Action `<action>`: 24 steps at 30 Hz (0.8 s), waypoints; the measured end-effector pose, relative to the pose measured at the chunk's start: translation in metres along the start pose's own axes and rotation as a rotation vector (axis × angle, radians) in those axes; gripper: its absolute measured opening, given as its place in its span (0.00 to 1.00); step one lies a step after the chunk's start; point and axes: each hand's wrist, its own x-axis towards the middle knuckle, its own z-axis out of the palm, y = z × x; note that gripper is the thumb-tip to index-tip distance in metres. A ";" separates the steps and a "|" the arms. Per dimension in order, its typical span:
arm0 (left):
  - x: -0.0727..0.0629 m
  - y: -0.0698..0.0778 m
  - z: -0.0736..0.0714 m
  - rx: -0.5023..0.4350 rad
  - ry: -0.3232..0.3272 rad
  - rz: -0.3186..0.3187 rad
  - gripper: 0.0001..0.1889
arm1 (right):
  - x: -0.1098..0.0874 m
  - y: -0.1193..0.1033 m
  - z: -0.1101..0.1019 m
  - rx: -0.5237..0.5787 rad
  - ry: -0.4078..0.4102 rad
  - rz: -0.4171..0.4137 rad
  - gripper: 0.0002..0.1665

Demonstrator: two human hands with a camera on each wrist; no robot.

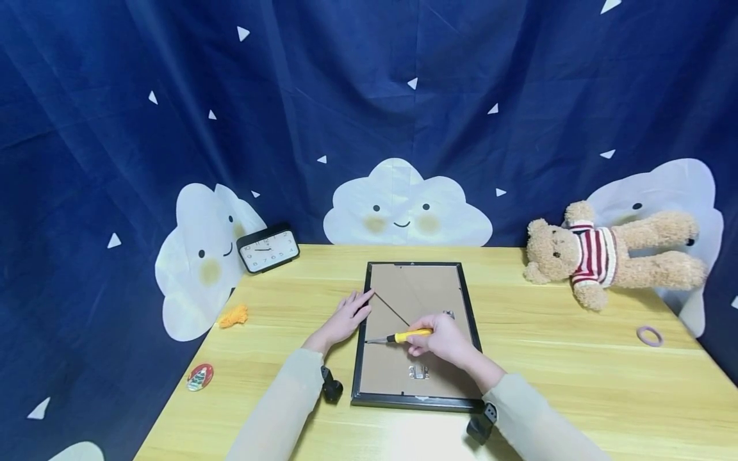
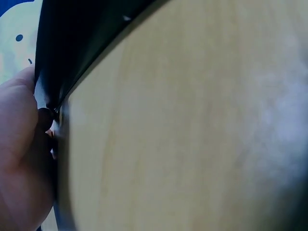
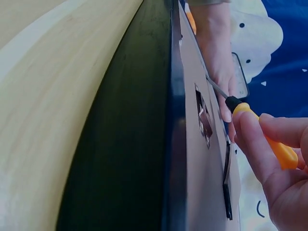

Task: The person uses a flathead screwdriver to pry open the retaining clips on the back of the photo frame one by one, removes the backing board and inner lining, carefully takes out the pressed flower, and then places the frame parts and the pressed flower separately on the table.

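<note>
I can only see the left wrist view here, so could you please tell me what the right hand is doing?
Observer: The right hand holds a yellow-handled tool that looks like a screwdriver.
Operator: Thank you; could you tell me where it is pointing?
Observer: In the head view, its metal blade points toward the left rim of the black frame.
Operator: And would you mind telling me whether any hardware shows on the frame's back?
Observer: Yes, a metal fitting sits on the brown backing, nearer the person than the tool.
</note>
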 end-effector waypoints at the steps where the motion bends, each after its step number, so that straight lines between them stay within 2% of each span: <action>1: 0.000 0.000 0.000 -0.002 0.000 0.000 0.26 | 0.000 0.000 0.001 -0.004 0.005 -0.002 0.10; 4: 0.001 0.000 0.000 0.016 -0.003 0.013 0.26 | 0.001 -0.002 0.002 -0.017 0.019 0.004 0.10; 9: 0.001 -0.001 0.001 0.107 -0.010 0.055 0.26 | 0.004 -0.005 0.004 -0.028 0.016 -0.010 0.09; 15: -0.002 0.002 0.003 0.190 -0.020 0.092 0.26 | 0.000 0.001 0.004 0.034 0.027 0.013 0.09; 20: -0.004 0.003 0.006 0.300 -0.041 0.069 0.27 | -0.002 -0.001 0.006 0.008 0.042 0.015 0.10; 24: -0.005 0.005 0.007 0.325 -0.037 0.047 0.26 | 0.002 -0.012 0.009 -0.050 0.034 -0.022 0.09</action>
